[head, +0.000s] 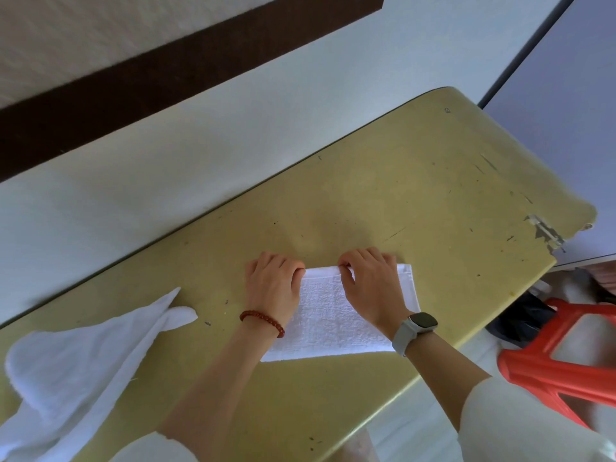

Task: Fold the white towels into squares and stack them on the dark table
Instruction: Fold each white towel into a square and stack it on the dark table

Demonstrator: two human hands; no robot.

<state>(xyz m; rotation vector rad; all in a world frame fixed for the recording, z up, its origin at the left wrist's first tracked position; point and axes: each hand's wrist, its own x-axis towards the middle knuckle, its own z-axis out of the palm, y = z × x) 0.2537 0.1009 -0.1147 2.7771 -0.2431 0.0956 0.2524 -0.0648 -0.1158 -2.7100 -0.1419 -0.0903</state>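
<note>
On the table [383,195], left hand [271,283] and right hand [370,285], each grip pinched on the towel [326,321] far edge

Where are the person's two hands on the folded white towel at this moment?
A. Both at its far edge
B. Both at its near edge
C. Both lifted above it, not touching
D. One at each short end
A: the left hand and the right hand both pinch the far edge of the folded towel, which lies flat on the table.
</note>
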